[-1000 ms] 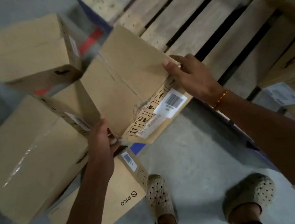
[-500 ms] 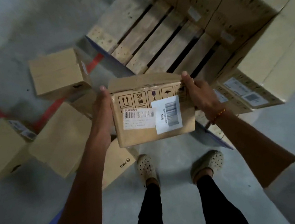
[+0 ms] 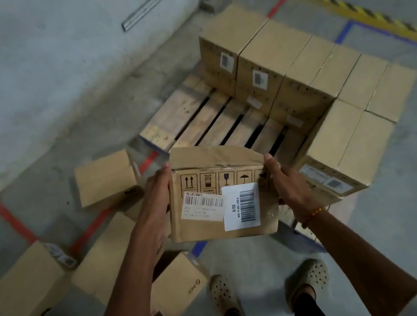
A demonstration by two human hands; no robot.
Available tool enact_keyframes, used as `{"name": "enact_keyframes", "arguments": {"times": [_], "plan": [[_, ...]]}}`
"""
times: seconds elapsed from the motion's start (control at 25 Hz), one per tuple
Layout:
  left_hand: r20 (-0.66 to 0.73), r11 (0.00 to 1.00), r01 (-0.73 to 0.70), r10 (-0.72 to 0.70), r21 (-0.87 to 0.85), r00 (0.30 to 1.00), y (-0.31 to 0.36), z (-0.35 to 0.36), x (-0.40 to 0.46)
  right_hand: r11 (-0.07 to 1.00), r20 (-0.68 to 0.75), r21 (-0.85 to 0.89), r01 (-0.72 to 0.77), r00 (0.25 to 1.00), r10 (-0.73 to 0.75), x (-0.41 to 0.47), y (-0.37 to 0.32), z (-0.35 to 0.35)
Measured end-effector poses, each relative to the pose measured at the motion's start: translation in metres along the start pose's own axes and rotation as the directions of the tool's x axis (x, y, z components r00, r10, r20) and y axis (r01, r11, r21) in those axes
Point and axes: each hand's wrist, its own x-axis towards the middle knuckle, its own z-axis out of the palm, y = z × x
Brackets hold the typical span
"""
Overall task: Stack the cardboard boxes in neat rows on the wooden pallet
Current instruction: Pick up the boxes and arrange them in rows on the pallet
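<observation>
I hold a dented cardboard box [image 3: 203, 231] with white barcode labels in front of me at waist height. My left hand [image 3: 155, 209] grips its left side, fingers flat along the wall. My right hand [image 3: 287, 185] grips its right side, thumb on the top edge. Just beyond the box lies the wooden pallet [image 3: 189, 116], its near left slats bare. Rows of stacked boxes [image 3: 326, 75] fill the pallet's back and right side.
Several loose boxes lie on the concrete floor to my left: one near the pallet corner [image 3: 104, 176], one far left [image 3: 26, 284], one under my left arm [image 3: 107, 253], one labelled box by my feet [image 3: 179, 285]. A grey wall [image 3: 32, 63] runs behind. Red, blue and striped tape marks the floor.
I have lifted the labelled box off the floor pile and straightened up. The view has risen and pulled back, showing the whole pallet and its stacked rows.
</observation>
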Motion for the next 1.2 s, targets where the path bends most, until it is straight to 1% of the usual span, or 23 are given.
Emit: {"name": "enact_keyframes", "arguments": {"times": [0.16,0.28,0.36,0.52,0.72,0.84,0.92,1.0,1.12,1.2], "plan": [[0.119,1.000,0.007,-0.008,0.011,0.993,0.018,0.001,0.012,1.000,-0.084,0.019,0.011,0.996,-0.010,-0.004,-0.004,-0.011],[0.187,1.000,0.001,-0.006,0.025,0.982,0.030,0.029,0.023,0.998,-0.153,0.053,-0.028,0.988,0.036,-0.002,0.003,-0.039],[0.243,0.998,-0.010,-0.005,0.059,0.970,0.034,0.059,0.030,0.995,-0.139,0.075,-0.073,0.987,0.083,0.004,0.015,-0.064],[0.351,0.990,-0.062,0.015,0.124,0.936,0.031,0.136,0.060,0.966,-0.083,0.187,-0.176,0.977,0.194,0.033,0.040,-0.127],[0.499,0.970,-0.092,-0.033,0.225,0.866,0.034,0.247,0.096,0.932,-0.149,0.300,-0.204,0.955,0.257,0.105,0.095,-0.196],[0.545,0.916,-0.181,-0.047,0.357,0.837,0.021,0.308,0.106,0.922,-0.183,0.352,-0.159,0.955,0.235,0.149,0.128,-0.233],[0.534,0.829,-0.217,-0.113,0.515,0.838,0.005,0.348,0.102,0.916,-0.236,0.382,-0.119,0.946,0.221,0.181,0.147,-0.260],[0.539,0.747,-0.253,-0.164,0.615,0.826,-0.013,0.382,0.088,0.928,-0.286,0.364,-0.079,0.939,0.192,0.213,0.160,-0.288],[0.622,0.703,-0.332,-0.200,0.629,0.757,-0.033,0.427,0.060,0.929,-0.333,0.366,-0.042,0.927,0.174,0.263,0.169,-0.326],[0.647,0.645,-0.402,-0.191,0.650,0.738,-0.037,0.449,0.057,0.928,-0.357,0.371,-0.039,0.916,0.181,0.291,0.174,-0.339]]}}
